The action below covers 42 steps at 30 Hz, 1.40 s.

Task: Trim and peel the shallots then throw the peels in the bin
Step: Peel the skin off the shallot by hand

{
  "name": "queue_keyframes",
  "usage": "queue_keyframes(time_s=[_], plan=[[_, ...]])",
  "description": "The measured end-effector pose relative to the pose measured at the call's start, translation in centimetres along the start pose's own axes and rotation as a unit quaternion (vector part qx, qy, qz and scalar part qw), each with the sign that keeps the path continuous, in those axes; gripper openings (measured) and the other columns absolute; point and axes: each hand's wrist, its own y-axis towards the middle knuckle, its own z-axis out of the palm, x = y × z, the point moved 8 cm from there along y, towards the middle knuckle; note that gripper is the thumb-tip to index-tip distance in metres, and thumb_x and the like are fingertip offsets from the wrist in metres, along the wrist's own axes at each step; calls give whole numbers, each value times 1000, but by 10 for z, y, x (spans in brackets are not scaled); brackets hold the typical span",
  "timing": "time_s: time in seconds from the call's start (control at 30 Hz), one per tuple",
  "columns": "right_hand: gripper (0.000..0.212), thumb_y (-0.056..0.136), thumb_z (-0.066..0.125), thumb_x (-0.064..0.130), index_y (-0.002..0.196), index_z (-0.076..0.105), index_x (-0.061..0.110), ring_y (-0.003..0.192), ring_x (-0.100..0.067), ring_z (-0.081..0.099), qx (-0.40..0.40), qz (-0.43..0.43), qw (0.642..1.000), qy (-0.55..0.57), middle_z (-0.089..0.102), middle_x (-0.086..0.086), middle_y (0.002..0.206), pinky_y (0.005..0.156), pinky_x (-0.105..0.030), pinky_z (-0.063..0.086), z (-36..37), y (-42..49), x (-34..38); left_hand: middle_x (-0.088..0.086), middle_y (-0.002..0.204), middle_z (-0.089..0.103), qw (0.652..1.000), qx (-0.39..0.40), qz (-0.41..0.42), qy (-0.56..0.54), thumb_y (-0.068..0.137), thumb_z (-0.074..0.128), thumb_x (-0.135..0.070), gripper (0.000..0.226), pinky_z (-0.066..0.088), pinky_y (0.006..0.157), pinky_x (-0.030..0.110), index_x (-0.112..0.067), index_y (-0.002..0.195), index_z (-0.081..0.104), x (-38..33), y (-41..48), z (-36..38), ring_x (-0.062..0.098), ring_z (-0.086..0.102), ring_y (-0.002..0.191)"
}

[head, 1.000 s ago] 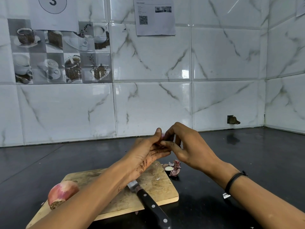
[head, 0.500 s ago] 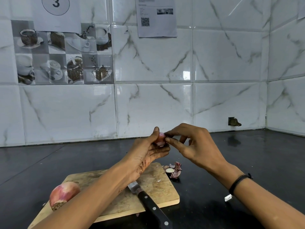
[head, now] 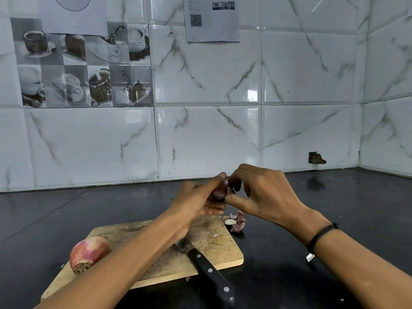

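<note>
— Black polished counter (head: pixel 66 208), white veined wall tiles (head: pixel 200 130) behind: what do the hands have?

— Left hand (head: pixel 196 197) cradles a small shallot (head: pixel 219 192), thumb laid over its top, fingers curled beneath. Right hand (head: pixel 267 192) meets it from the right, thumb and forefinger closed in a pinch at its skin. Whether a flake is caught between them, I cannot tell.

— Which way does it lie?

— It is held above the far edge of the worn wooden board (head: pixel 214 246), at the left hand's fingertips. A ringed purple cut end seems to face near, so its long axis probably runs near to far. The right hand is the one placed to strip skin off, pulling rightward.

— Around them?

— Papery pink peels (head: pixel 237 221) are heaped on the counter just beside the board's far right corner. A black riveted knife (head: pixel 209 270) lies across the board's near edge. A bigger, glossy unpeeled shallot (head: pixel 89 253) sits at its left end, rooty end near.
</note>
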Motion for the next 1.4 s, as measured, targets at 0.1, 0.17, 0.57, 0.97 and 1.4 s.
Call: queue_keyframes(time_s=[0.1, 0.17, 0.57, 0.97, 1.4], plan=[[39, 79, 51, 58, 82, 64, 21, 52, -15, 53, -9, -16, 999, -30, 61, 11, 77, 43, -29, 36, 2, -1, 3, 19, 82, 76, 1000, 11, -14, 5, 87, 73, -43, 39, 60, 64, 32, -5, 89, 78, 4, -1, 2, 24, 73, 70], [38, 79, 51, 56, 80, 61, 19, 50, -18, 52, -8, -24, 999, -40, 61, 9, 75, 42, -30, 36, 5, -1, 7, 18, 81, 75, 1000, 16, -21, -3, 88, 72, -43, 40, 61, 64, 32, -4, 89, 78, 6, -2, 4, 25, 73, 70], [35, 84, 61, 57, 108, 66, 32, 69, -6, 61, -16, 38, 994, 103, 64, 18, 96, 63, -31, 52, -2, -2, -10, 20, 87, 76, 999, -6, -17, -45, 89, 69, -45, 41, 62, 66, 31, -7, 98, 79, -1, 0, -4, 23, 73, 73], [33, 84, 52, 50, 99, 78, 34, 66, -8, 62, 5, 28, 997, 75, 69, 17, 84, 56, -36, 53, 1, 0, -5, 17, 76, 74, 999, -33, 12, 29, 88, 73, -44, 46, 59, 60, 28, 2, 88, 76, -2, 0, -6, 22, 70, 64], [37, 81, 52, 52, 81, 59, 16, 45, -18, 49, 2, -47, 993, -108, 58, 4, 74, 36, -29, 31, 16, 4, 14, 21, 79, 75, 997, -25, -55, -44, 92, 70, -33, 39, 62, 58, 33, 6, 97, 72, 6, -3, 1, 29, 76, 68]])
